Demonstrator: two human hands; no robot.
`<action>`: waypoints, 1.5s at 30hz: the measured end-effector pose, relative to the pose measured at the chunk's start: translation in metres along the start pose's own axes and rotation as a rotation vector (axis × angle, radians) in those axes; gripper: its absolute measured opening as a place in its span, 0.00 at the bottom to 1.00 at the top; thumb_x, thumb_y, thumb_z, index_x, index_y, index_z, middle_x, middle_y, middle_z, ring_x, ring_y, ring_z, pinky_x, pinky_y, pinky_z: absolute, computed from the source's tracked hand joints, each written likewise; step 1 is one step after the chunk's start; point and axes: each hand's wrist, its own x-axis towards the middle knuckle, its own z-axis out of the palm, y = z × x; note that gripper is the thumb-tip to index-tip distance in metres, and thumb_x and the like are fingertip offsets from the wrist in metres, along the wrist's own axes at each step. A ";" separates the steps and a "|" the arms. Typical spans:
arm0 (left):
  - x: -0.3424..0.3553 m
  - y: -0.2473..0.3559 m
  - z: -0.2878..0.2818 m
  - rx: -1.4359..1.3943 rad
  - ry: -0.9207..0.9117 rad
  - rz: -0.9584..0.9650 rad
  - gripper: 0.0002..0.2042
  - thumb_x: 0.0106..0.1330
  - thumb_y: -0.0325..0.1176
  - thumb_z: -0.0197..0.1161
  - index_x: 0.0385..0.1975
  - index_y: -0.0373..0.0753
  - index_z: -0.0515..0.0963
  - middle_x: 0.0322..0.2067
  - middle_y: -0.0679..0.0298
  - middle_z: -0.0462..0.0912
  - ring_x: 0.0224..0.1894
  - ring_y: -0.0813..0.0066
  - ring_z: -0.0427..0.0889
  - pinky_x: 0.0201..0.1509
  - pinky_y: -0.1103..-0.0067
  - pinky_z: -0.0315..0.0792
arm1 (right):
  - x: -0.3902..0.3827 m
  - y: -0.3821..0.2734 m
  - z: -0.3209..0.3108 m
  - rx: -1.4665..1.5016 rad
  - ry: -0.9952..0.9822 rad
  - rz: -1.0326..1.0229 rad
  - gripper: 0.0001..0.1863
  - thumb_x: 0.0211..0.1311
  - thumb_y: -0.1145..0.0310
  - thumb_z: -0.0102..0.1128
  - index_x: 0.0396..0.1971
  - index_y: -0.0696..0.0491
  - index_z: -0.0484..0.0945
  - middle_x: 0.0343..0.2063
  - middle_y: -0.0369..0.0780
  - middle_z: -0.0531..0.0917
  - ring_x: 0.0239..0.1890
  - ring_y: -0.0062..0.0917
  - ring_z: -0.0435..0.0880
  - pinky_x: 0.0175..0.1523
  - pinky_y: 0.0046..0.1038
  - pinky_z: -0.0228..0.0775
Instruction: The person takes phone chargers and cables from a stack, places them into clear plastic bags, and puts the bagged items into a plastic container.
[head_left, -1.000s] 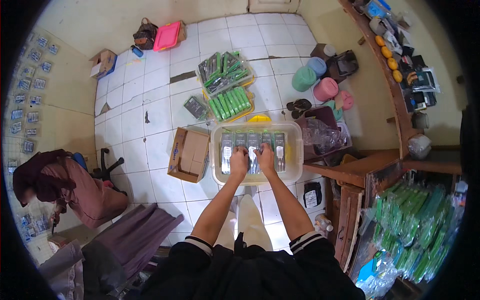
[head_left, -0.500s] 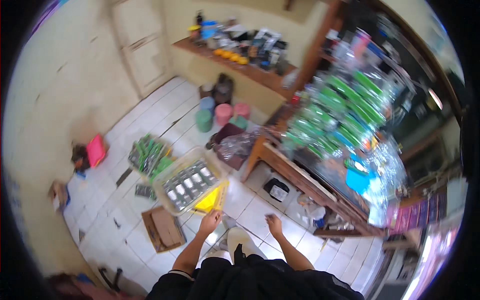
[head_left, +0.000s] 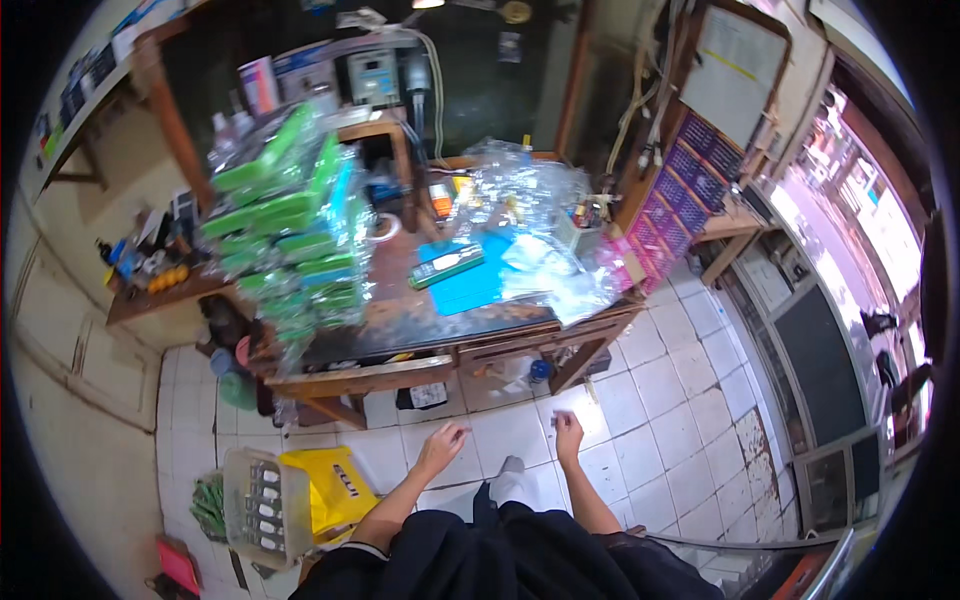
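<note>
My left hand [head_left: 444, 446] hangs over the tiled floor below the desk, fingers loosely bent and apart, with no object visible in it. My right hand [head_left: 566, 432] is to its right, fingers curled; whatever is at its fingertips is too small to name. Neither touches the desk [head_left: 385, 330], which stands in front of me with a tall heap of green wrapped packs [head_left: 290, 230], a blue sheet [head_left: 462, 298], a green pack [head_left: 445, 267] on that sheet and crumpled clear plastic [head_left: 515, 185]. At lower left are the tub of boxed packs [head_left: 265, 510] and a yellow bag [head_left: 330, 490].
A shelf [head_left: 150, 300] with mixed items and yellow round things is left of the desk. Stools and containers [head_left: 240, 390] stand below it. A glass display cabinet [head_left: 815, 360] lines the right, beside a bright opening [head_left: 850, 200]. A pink bin lid [head_left: 178, 563] lies at lower left.
My view has swung right from the tub to the desk. Both hands have left the boxed packs in the tub, which now sits at my lower left.
</note>
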 end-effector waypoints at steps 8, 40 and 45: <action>0.211 0.126 0.039 -0.132 0.128 0.411 0.08 0.53 0.26 0.58 0.33 0.36 0.73 0.28 0.58 0.72 0.34 0.61 0.74 0.38 0.73 0.69 | 0.144 -0.151 -0.023 0.027 0.131 -0.293 0.10 0.56 0.68 0.54 0.34 0.58 0.74 0.22 0.37 0.77 0.24 0.18 0.72 0.31 0.20 0.65; 0.327 0.168 -0.091 -0.829 0.121 0.131 0.29 0.53 0.24 0.61 0.55 0.41 0.58 0.39 0.62 0.73 0.33 0.83 0.73 0.36 0.84 0.71 | 0.234 -0.309 0.065 0.662 -0.612 -0.170 0.10 0.60 0.69 0.48 0.38 0.57 0.63 0.30 0.42 0.75 0.36 0.29 0.78 0.44 0.29 0.71; 0.272 0.133 -0.119 -0.582 0.054 0.046 0.28 0.52 0.23 0.61 0.54 0.42 0.60 0.43 0.63 0.73 0.31 0.84 0.72 0.35 0.85 0.71 | 0.218 -0.290 0.123 0.936 -0.787 0.214 0.25 0.56 0.65 0.55 0.48 0.56 0.54 0.40 0.50 0.73 0.40 0.37 0.77 0.47 0.33 0.70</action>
